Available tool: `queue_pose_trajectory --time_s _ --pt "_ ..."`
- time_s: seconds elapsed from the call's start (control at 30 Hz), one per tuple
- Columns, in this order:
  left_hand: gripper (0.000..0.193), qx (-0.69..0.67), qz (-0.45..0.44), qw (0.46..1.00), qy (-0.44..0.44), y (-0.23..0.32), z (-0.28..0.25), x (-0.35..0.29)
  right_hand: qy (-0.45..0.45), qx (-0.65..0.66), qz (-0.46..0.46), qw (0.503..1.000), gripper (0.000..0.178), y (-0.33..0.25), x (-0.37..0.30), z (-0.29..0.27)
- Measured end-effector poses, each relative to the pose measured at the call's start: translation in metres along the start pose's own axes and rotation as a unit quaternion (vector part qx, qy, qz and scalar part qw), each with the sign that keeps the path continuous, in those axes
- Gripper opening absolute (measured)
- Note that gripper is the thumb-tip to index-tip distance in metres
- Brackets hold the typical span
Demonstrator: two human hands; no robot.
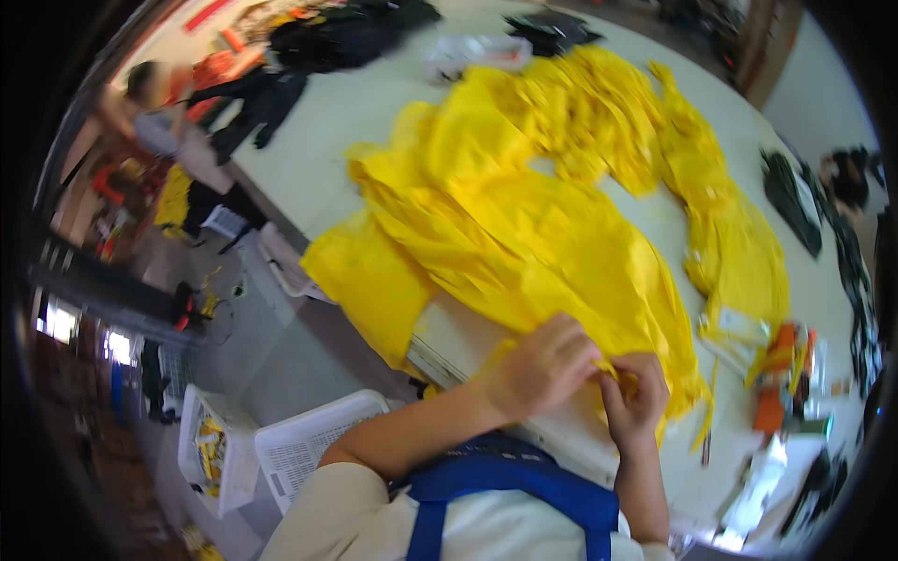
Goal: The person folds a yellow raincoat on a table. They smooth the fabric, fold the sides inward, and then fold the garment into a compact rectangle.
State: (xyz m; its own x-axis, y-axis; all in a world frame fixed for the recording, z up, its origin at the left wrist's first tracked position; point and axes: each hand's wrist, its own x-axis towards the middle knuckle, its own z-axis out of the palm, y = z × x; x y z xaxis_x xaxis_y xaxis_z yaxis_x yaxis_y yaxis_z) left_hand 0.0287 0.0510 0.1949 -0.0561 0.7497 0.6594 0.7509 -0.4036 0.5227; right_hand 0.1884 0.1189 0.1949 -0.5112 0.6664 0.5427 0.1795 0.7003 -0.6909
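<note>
A large piece of thin, shiny yellow fabric (524, 234) lies in loose folds over the near side of the table, with one corner hanging off the edge on the left. At its near edge my left hand (550, 366) is closed, pinching the cloth. Close beside it, my right hand (638, 397) has thumb and fingers pressed together on the same edge. The two hands almost touch, and the bit of cloth between the fingertips is mostly hidden.
More bunched yellow fabric (730, 224) lies on the white table (327, 122). Orange and white small items (786, 365) sit at right; dark cloth (346, 37) lies far left. White baskets (313, 435) stand on the floor at left. Another person (159, 117) is at far left.
</note>
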Motion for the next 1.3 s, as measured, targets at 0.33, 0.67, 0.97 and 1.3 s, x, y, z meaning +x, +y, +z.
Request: queue_pose_trajectory --time_s 0.33,0.67,0.97,1.3 --pt "0.03 -0.038 0.0 0.999 0.021 -0.002 -0.001 -0.015 0.079 0.024 -0.05 0.995 0.03 0.005 -0.02 0.016" --pt "0.028 0.02 0.021 1.0 0.002 -0.005 -0.003 -0.011 0.11 0.037 -0.097 0.988 0.033 0.01 -0.02 0.024" --pt "0.027 0.028 0.009 0.999 0.025 -0.007 0.002 -0.01 0.061 0.062 -0.081 0.993 0.031 0.014 -0.018 0.025" --pt "0.026 -0.057 -0.048 0.997 0.0 -0.013 0.006 0.002 0.02 0.14 0.056 0.988 0.023 0.025 -0.015 0.016"
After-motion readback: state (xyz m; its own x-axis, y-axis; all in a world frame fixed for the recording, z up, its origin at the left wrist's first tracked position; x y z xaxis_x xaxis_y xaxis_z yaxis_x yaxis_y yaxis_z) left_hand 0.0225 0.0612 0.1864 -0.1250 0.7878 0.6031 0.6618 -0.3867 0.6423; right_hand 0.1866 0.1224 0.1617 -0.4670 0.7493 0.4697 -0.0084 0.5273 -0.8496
